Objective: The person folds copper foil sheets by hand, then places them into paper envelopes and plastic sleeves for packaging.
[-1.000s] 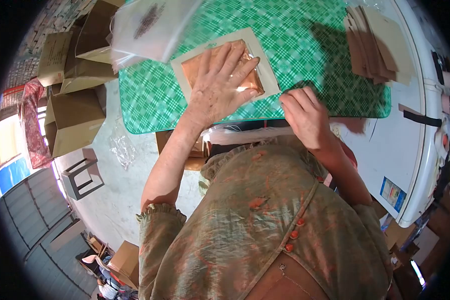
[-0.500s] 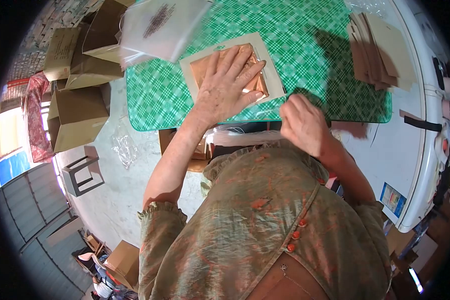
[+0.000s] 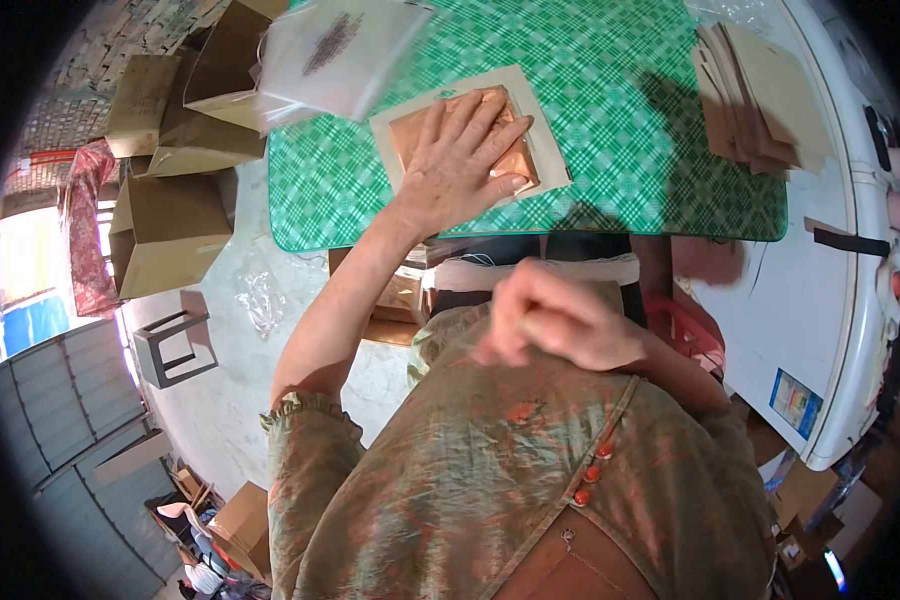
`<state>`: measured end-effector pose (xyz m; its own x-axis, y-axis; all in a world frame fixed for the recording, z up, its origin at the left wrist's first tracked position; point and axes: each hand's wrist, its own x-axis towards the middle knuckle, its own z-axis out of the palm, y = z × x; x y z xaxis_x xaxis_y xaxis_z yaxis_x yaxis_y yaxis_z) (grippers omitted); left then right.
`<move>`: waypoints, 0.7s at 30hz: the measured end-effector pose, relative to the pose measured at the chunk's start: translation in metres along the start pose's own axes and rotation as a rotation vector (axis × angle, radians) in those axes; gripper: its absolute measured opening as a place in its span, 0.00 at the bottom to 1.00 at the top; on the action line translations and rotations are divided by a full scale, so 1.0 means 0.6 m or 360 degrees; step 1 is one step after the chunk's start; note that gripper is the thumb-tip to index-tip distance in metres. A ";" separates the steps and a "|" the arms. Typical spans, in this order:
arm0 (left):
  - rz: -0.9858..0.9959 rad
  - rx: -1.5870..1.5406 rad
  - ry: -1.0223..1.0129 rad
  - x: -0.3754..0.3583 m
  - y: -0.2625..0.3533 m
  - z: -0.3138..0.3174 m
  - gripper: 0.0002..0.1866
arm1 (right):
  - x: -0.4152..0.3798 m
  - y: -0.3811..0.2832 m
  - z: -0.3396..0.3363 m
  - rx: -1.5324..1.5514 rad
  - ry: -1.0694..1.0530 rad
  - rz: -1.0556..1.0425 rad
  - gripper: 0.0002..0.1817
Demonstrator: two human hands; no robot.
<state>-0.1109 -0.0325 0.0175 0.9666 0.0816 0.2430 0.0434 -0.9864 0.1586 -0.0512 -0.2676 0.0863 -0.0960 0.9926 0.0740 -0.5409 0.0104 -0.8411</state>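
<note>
My left hand (image 3: 457, 165) lies flat with fingers spread on a shiny copper-coloured packet (image 3: 518, 165). Under that packet is a beige card sheet (image 3: 547, 150), set at an angle near the table's front edge. In front of my chest, off the table, is my right hand (image 3: 565, 325). Its fingers look bent but are smeared by motion, so I cannot make out whether they hold anything. A bundle of white strands (image 3: 470, 274) lies across my lap, partly behind the right hand.
The green checked tablecloth (image 3: 610, 110) covers the table. Clear plastic bags (image 3: 345, 55) lie at the back left, brown card pieces (image 3: 750, 100) at the back right. Open cardboard boxes (image 3: 175, 225) stand left, near a grey frame (image 3: 175, 340) on the floor.
My right hand has moved from the table's front edge back towards my chest and leftwards. My left hand stays flat on the packet. The view has shifted slightly.
</note>
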 end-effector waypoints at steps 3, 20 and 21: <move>-0.0029 -0.0015 -0.0019 0.002 0.004 -0.005 0.37 | -0.053 -0.024 -0.038 0.0550 0.0244 0.0123 0.03; -0.0521 -0.0626 0.0572 -0.101 -0.064 -0.050 0.22 | -0.007 0.039 -0.047 -0.3081 0.0598 -0.0149 0.27; -0.0443 -0.0565 0.0567 -0.100 -0.068 -0.048 0.23 | 0.008 0.046 -0.047 -0.3101 0.0558 -0.0142 0.27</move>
<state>-0.1780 0.0069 0.0239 0.7836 0.4349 0.4438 0.1369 -0.8175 0.5594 -0.0432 -0.2588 0.0481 0.1462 0.9555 0.2561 0.9743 -0.0941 -0.2048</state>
